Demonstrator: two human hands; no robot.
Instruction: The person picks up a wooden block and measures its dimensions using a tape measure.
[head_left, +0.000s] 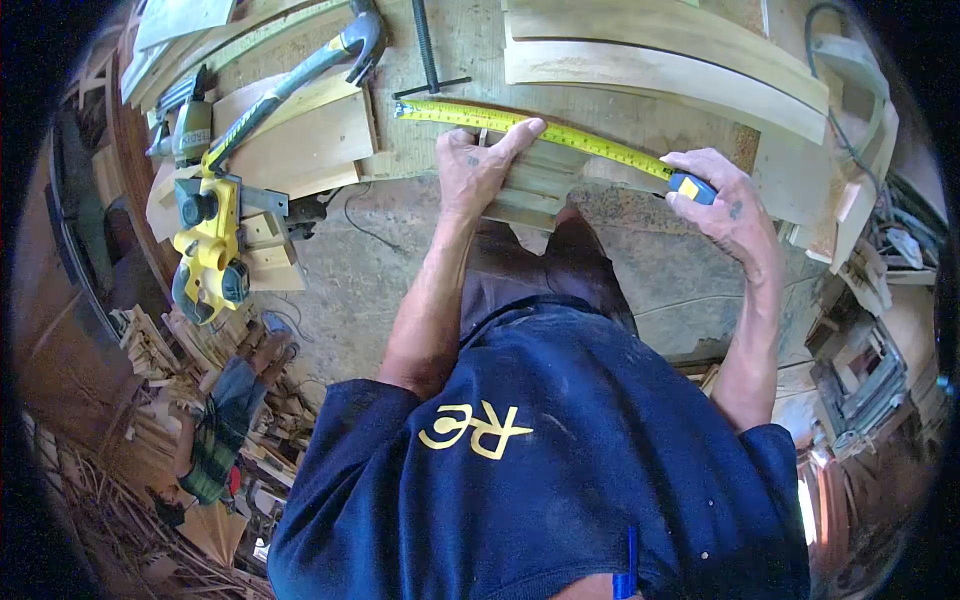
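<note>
In the head view, a yellow tape measure blade (590, 143) stretches across the wood at the bench's front edge, its metal end at the left. My right hand (728, 195) is closed around the blue tape case (693, 188) at the blade's right end. Just below the blade, my left hand (475, 175) grips a grooved wooden piece (535, 185), with the thumb reaching right over it to the blade's lower edge. The left fingertips are partly hidden.
A claw hammer (300, 80) and a yellow power planer (212, 240) lie at the left. A screw clamp (427, 60) stands behind the blade. Long boards (660, 70) lie at the back right. Another person (225, 420) is at the lower left.
</note>
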